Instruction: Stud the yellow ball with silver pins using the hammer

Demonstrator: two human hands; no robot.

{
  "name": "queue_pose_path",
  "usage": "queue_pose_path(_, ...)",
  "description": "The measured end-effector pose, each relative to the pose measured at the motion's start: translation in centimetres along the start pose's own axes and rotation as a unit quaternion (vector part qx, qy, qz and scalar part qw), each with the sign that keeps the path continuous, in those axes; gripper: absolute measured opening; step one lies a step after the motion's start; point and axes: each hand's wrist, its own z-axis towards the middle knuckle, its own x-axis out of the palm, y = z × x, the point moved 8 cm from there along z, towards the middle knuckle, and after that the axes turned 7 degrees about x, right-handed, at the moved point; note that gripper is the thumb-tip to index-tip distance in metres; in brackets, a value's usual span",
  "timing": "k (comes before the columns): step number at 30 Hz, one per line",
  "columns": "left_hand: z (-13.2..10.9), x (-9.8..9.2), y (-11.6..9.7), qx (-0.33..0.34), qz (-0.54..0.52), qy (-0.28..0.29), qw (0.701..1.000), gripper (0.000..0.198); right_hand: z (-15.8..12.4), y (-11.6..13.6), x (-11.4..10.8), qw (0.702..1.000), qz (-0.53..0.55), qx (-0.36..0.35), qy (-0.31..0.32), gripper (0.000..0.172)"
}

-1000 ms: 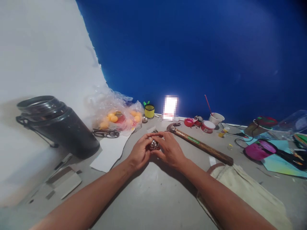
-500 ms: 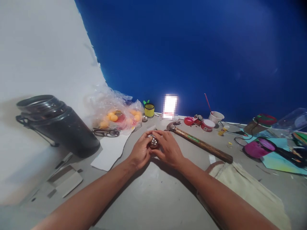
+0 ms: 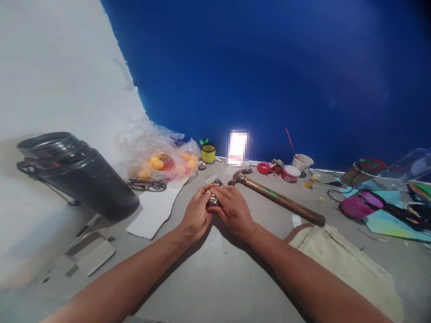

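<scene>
Between my two hands is a small shiny silver ball with a bumpy, beaded surface (image 3: 213, 200). My left hand (image 3: 197, 213) curls around its left side, thumb against it. My right hand (image 3: 234, 207) closes over the top and right side, fingers covering much of the ball. Just beyond my fingertips, a silver beaded piece (image 3: 218, 182) lies on the grey table (image 3: 215, 278). To the right of my right hand, a claw hammer (image 3: 279, 197) with a wooden handle lies slanting across the surface.
At left stand a dark flask (image 3: 81, 175), glasses (image 3: 148, 185), white paper (image 3: 153, 211) and a plastic bag with orange balls (image 3: 161, 157). A yellow pot (image 3: 208, 154) is at the back. Rightward are a paper cup (image 3: 302, 162), magenta pouch (image 3: 358, 205) and cream cloth (image 3: 346, 269).
My right-hand fingers have closed further over the silver ball, hiding more of it. The silver piece behind my hands shows more clearly. The view has shifted slightly.
</scene>
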Motion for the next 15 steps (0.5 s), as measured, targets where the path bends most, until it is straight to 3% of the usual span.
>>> queue_pose_path(6, 0.2, 0.1, -0.1, 0.000, 0.013, 0.010, 1.000, 0.038, 0.3, -0.1, -1.0, 0.998, 0.061, -0.001, -0.010, 0.044)
queue_pose_path(9, 0.0, 0.1, -0.3, -0.003, 0.023, 0.016, 1.000, 0.043, 0.4, -0.6, -1.2, 0.995, 0.092, 0.040, -0.018, 0.035)
queue_pose_path(11, -0.1, 0.1, -0.5, 0.005, 0.027, 0.028, 0.999, 0.044, 0.3, -0.4, -1.1, 0.996, 0.087, 0.032, -0.019, 0.027)
queue_pose_path(15, 0.2, -0.1, -0.4, 0.005, 0.047, 0.049, 0.998, 0.043, 0.1, 0.2, -1.0, 0.998, 0.045, 0.008, -0.037, 0.029)
